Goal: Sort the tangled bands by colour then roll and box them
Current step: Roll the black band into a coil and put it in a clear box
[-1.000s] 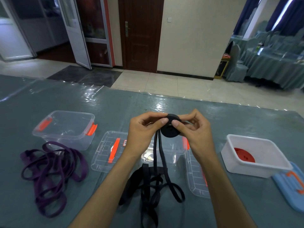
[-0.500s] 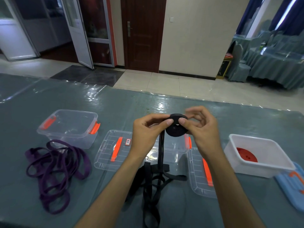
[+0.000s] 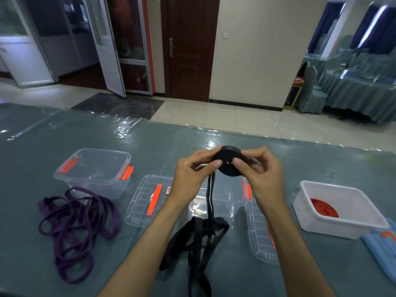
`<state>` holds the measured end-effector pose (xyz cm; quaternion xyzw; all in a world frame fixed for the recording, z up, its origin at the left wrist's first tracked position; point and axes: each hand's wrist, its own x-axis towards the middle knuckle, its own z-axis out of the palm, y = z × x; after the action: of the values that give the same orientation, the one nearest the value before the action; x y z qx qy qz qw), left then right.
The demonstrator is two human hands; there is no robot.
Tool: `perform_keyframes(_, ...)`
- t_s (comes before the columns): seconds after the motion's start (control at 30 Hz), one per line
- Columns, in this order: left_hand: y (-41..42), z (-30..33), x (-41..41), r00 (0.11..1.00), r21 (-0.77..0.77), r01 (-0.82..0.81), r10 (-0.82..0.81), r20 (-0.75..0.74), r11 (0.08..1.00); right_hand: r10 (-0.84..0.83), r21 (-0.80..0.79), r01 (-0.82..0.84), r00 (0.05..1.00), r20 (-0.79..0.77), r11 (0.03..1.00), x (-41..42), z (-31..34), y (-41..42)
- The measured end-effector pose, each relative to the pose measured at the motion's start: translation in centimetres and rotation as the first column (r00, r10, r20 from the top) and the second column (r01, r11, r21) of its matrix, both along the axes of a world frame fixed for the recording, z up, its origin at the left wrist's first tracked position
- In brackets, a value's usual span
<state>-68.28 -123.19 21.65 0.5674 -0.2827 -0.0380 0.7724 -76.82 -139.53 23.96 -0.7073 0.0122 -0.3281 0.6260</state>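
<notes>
We grip black roll (image 3: 230, 163) with both hands (image 3: 192, 174); roll grows thicker, less loose black band (image 3: 199, 239) left on table (image 3: 150, 146).

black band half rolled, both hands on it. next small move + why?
Probably another turn of the black roll, drawing up more band. Left hand and right hand pinch it above the table, but two strands still hang to a loose black tangle. It looks too early for the clear box beneath.
</notes>
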Motion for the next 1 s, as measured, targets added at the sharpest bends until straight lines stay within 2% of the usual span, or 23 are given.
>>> perform_keyframes(0.1, 0.1, 0.5, 0.2, 0.999, -0.097, -0.049, 0.048, -0.011, 0.994, 0.046, 0.023, -0.045, 0.996, -0.071, 0.999, -0.5, 0.0, 0.3)
perform_keyframes(0.17, -0.2, 0.7, -0.2, 0.998, -0.115, -0.058, 0.056, -0.017, 0.992, 0.052, 0.076, -0.047, 0.997, -0.061, 0.996, -0.9, 0.8, 0.3)
perform_keyframes(0.3, -0.6, 0.9, -0.3, 0.999, -0.108, 0.012, -0.016, -0.038, 0.994, 0.029, 0.057, -0.031, 0.999, 0.032, 0.998, -1.0, 1.1, 0.4)
perform_keyframes(0.43, -1.2, 1.3, 0.0, 0.998, -0.11, -0.041, 0.035, -0.058, 0.993, 0.0, 0.096, 0.003, 0.999, -0.036, 0.995, -1.0, 0.8, 0.1)
perform_keyframes(0.5, -1.6, 1.2, -0.4, 0.998, -0.109, -0.054, 0.05, -0.038, 0.993, 0.013, 0.126, -0.01, 1.0, -0.018, 0.992, -1.0, 1.2, -0.3)
perform_keyframes(0.63, -1.4, 0.9, -0.5, 0.999, -0.071, 0.034, -0.033, 0.018, 0.997, -0.04, 0.029, 0.037, 0.995, 0.088, 0.999, -0.9, 1.5, -0.3)
perform_keyframes(0.7, -1.0, 0.9, -0.2, 1.0, -0.076, 0.028, -0.027, 0.012, 0.997, -0.036, -0.001, 0.036, 0.998, 0.053, 0.999, -0.9, 1.4, -0.2)
perform_keyframes(0.8, -0.7, 1.0, -0.1, 0.999, -0.085, -0.028, 0.025, -0.028, 0.996, 0.023, 0.05, -0.022, 1.0, -0.019, 0.998, -1.0, 1.6, -0.2)
perform_keyframes(0.9, -0.4, 0.5, -0.3, 1.0, -0.05, -0.006, 0.005, -0.021, 0.999, 0.01, -0.003, -0.01, 1.0, 0.02, 1.0, -0.6, 1.6, 0.0)
perform_keyframes(1.0, 0.3, 0.5, 0.2, 0.999, -0.047, 0.04, -0.041, -0.015, 0.998, -0.015, 0.053, 0.013, 0.999, 0.028, 0.999, -0.2, 1.4, 0.4)
